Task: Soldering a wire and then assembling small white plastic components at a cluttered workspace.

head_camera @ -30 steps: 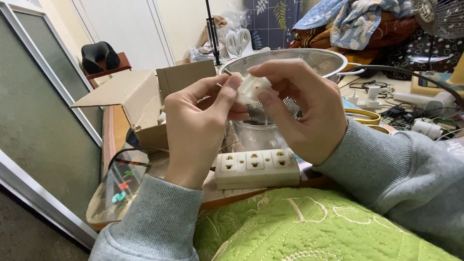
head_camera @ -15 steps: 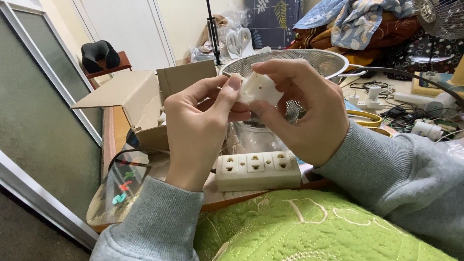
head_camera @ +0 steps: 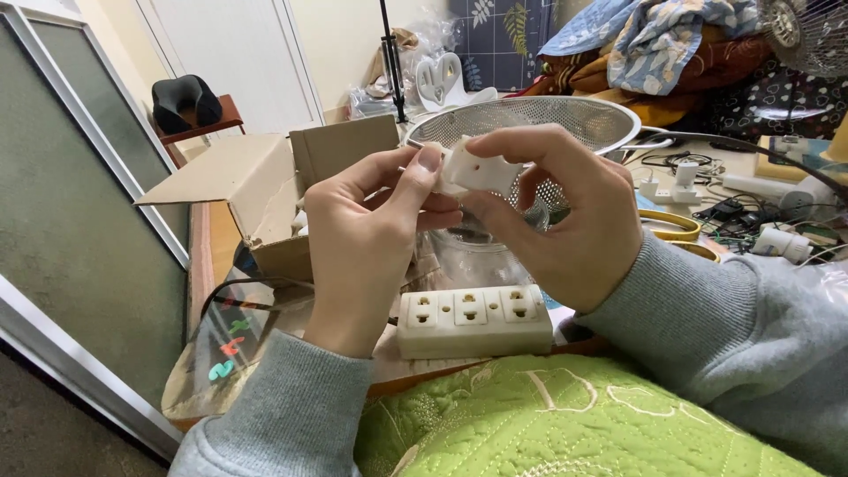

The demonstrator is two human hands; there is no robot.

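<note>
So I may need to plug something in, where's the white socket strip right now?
In the head view the socket strip lies low in the middle, on the table edge just above the green quilt, below both hands, nearer the left hand.

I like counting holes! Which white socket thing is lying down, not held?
The long white socket block with three outlets, resting beside the green quilt. The smaller white piece is held in both hands.

I take the power strip (head_camera: 474, 321) as my landmark: it lies on the counter (head_camera: 210, 247). Above it my hands hold a small socket piece (head_camera: 477, 170). Behind sits the strainer (head_camera: 565, 119); left behind, the cardboard box (head_camera: 256, 190).
</note>
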